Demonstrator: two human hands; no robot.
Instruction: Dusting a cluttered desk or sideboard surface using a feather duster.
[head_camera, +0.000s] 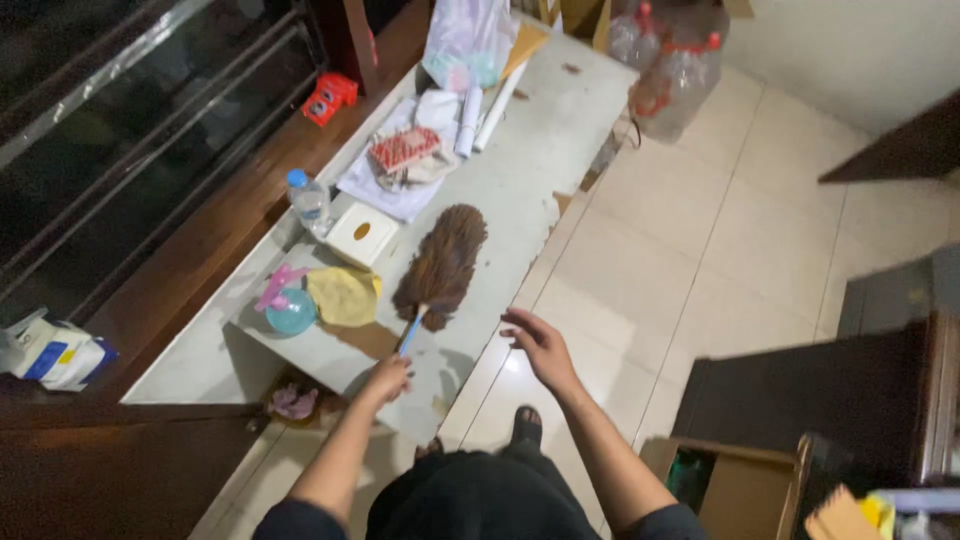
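A brown feather duster (442, 262) with a blue handle lies on a long pale table (540, 160). My left hand (387, 378) is closed around the end of that blue handle near the table's front edge. My right hand (538, 345) hovers with fingers spread just off the table's right edge, above the tiled floor, holding nothing. A yellow cloth (343, 295) and a teal spray bottle with a pink top (288, 304) sit left of the duster.
Further along the table are a white tissue box (361, 234), a water bottle (309, 199), papers, rolled sheets and a plastic bag (468, 40). Large plastic jugs (672, 75) stand at the far end. A dark cabinet (800, 390) and an open cardboard box (735, 485) stand right.
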